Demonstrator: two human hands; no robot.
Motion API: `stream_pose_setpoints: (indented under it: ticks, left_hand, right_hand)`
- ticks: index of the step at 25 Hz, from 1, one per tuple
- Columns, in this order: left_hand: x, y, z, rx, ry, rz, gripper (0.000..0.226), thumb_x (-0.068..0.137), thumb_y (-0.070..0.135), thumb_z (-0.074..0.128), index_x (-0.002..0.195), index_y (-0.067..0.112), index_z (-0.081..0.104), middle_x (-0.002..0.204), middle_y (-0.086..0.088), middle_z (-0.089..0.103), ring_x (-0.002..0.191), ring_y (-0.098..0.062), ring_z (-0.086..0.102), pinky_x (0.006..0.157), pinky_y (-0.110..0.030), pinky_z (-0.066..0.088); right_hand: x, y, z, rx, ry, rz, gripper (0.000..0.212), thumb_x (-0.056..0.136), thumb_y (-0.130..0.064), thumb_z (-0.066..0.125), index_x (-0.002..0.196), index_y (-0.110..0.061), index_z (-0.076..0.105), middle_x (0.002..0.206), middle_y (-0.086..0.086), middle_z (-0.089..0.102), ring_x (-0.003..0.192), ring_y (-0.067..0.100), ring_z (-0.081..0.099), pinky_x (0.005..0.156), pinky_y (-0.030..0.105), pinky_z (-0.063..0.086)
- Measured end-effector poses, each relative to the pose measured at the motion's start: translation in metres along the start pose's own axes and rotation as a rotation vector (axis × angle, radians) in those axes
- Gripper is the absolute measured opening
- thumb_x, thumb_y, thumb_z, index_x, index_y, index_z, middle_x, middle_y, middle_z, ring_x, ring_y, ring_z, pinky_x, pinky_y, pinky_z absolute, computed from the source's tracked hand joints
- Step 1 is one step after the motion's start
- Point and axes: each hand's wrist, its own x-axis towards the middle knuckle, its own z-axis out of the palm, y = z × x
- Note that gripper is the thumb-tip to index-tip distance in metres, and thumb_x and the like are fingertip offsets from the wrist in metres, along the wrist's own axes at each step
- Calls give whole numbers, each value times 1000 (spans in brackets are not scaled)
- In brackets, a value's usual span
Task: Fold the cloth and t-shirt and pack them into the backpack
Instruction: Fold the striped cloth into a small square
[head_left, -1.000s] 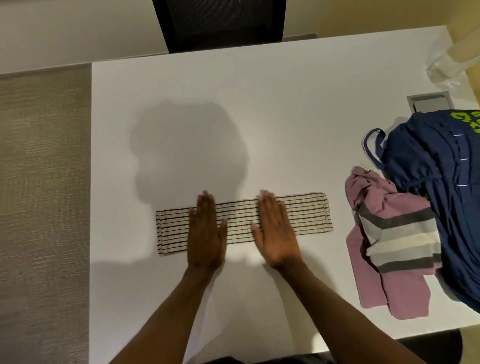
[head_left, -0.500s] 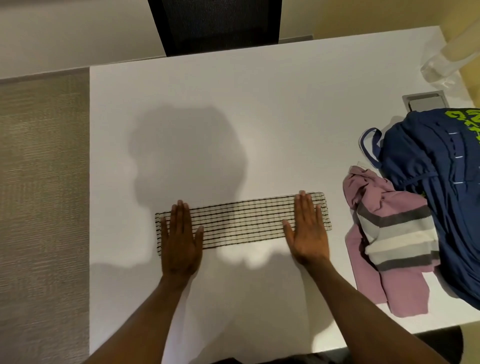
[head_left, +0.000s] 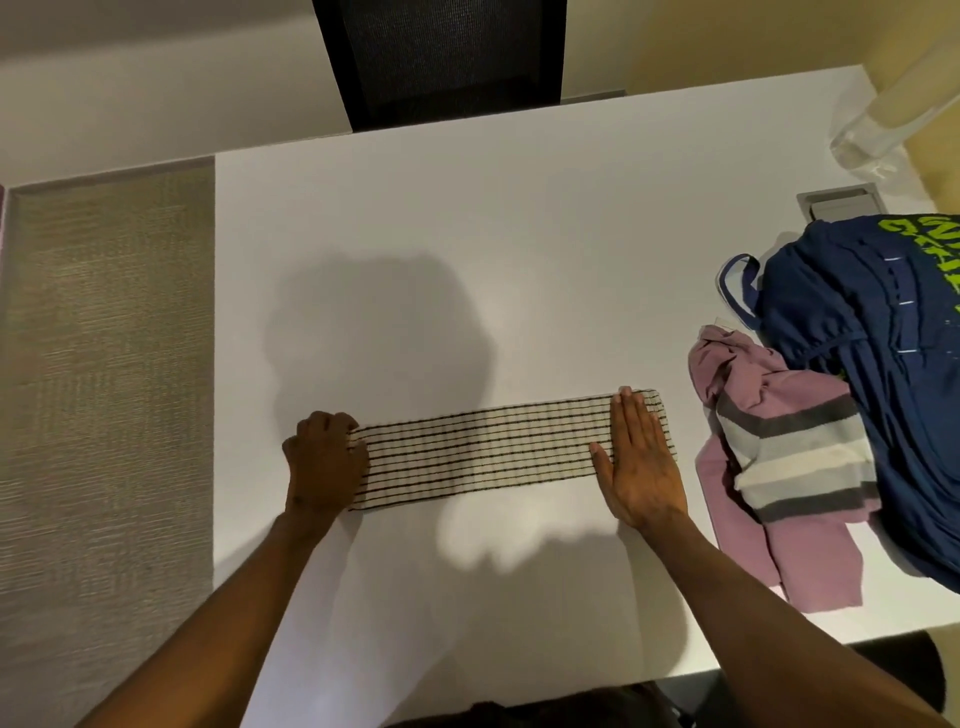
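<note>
White rectangular table (head_left: 519, 234): black mesh chair (head_left: 441, 57) at far edge.
Left hand (head_left: 324, 462): fingers curled, gripping checked cream cloth strip (head_left: 483, 452) at left end.
Right hand (head_left: 641, 467): flat on right end.

Open white tabletop (head_left: 467, 234) stretches beyond both grips, and more lies between them and the near edge. The left grip (head_left: 324, 462), curled on the left end of the striped cloth (head_left: 483, 449), has bare tabletop to its left as far as the edge. Just right of the right grip (head_left: 641, 467), which lies flat on the cloth's other end, a crumpled pink t-shirt (head_left: 789, 467) blocks the way. A blue backpack (head_left: 883, 364) touches it further right. A black chair (head_left: 441, 57) stands past the far edge.
</note>
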Motion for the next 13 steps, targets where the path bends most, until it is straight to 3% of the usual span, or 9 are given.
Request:
stream_pose_setpoints:
  ticks: [2,6,9,11,13]
  left_hand:
    - [-4,-7,-12,-127,-72,33,14,89,14,71,102,8,68,105,-14,63,102,-37,60,85,-49,49]
    - [-22,-6,-33,-428,-132,-7,11,103,17,61,108,14,52,90,-6,64,81,-26,65,60,-26,52]
    - [-42,-3,-48,-577,-44,-54,14,106,23,55,118,20,48,104,-9,68,87,-26,70,61,-37,61]
    - [-54,-2,-63,-583,35,-45,17,107,21,54,123,18,49,104,-8,67,87,-24,69,60,-31,58]
    - [-62,-2,-79,-574,86,-54,22,106,18,54,128,14,50,106,-6,65,88,-22,67,62,-21,51]
  right_hand:
    - [-6,-6,-2,-13,11,1,73,108,-50,17,165,-6,4,175,10,-2,161,21,-6,131,48,11]
    - [-23,-53,2,10,16,-95,72,108,-46,27,165,-6,8,174,10,3,161,22,-4,131,47,7]
    - [-39,-104,20,26,-56,-219,73,107,-48,33,165,-6,14,173,11,9,161,26,4,130,49,15]
    - [-49,-138,31,17,-106,-275,79,102,-48,37,164,-6,14,172,13,7,160,32,6,127,53,22]
    - [-57,-167,39,23,-167,-293,84,97,-48,39,164,-7,9,172,14,1,160,34,0,128,54,20]
